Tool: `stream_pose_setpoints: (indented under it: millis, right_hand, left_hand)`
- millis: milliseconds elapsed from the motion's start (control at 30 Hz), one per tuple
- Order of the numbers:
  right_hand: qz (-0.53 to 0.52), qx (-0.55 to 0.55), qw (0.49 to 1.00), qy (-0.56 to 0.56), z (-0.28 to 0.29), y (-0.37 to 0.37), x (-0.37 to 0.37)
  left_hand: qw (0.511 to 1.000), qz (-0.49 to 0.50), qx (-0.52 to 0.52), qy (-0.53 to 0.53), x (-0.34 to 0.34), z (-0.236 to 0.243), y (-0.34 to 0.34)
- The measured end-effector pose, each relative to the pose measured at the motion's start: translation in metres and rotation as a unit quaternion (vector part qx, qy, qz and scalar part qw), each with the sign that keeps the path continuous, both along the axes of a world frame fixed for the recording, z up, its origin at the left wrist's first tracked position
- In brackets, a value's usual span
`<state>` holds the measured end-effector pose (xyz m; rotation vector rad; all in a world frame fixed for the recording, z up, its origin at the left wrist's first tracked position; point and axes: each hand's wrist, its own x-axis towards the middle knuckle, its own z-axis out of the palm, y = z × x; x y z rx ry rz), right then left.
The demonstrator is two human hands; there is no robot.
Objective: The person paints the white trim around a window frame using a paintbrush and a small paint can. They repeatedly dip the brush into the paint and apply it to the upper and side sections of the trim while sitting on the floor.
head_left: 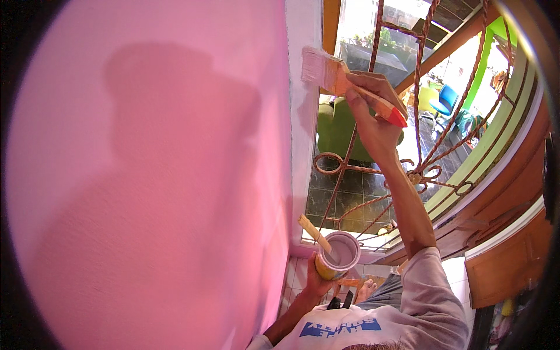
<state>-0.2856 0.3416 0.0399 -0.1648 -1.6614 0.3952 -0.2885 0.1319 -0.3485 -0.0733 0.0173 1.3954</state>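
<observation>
A wide flat paintbrush point(336, 76) is in my right hand point(374, 125), its fingers closed round the wooden handle with the red end. The pale, paint-coated bristles lie against the whitish strip point(298, 35) between the pink wall and the window. Lower down, my left hand point(318, 282) grips a small paint can point(330, 272) from its side. Pale pinkish paint point(346, 249) shows inside the can, and a wooden stick point(314, 231) leans out of it over the rim.
The pink wall point(175, 233) fills the left side, with my shadow on it. Twisted metal window bars point(419, 87) stand close to my right arm. Beyond them are a green chair point(344, 134) and a blue chair point(446, 98). Brown wooden panels point(507, 262) are at the lower right.
</observation>
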Motion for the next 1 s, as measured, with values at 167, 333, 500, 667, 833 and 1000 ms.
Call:
stream_pose_setpoints:
  millis: [167, 333, 500, 667, 833, 1000]
  right_hand:
    - [-0.022, 0.042, 0.999, -0.008, -0.006, -0.001, 0.002]
    - [-0.001, 0.064, 0.998, -0.023, -0.018, 0.000, -0.009]
    - [-0.009, 0.102, 0.995, 0.010, -0.020, -0.007, -0.014]
    - [0.019, 0.067, 0.998, 0.005, -0.027, -0.007, -0.014]
    - [-0.026, 0.125, 0.992, -0.013, -0.033, 0.002, -0.010]
    - [-0.011, 0.091, 0.996, -0.012, -0.042, -0.005, -0.010]
  left_hand:
    - [0.997, 0.006, -0.071, 0.014, -0.001, 0.014, 0.001]
    - [0.998, -0.001, -0.062, -0.003, 0.000, 0.017, -0.002]
    - [1.000, -0.004, -0.013, -0.006, -0.001, 0.003, -0.001]
    - [0.998, 0.018, -0.063, 0.004, 0.003, 0.014, 0.000]
    - [0.999, 0.015, -0.048, -0.016, 0.002, 0.011, -0.006]
    - [0.999, 0.006, -0.045, -0.007, 0.000, 0.004, -0.002]
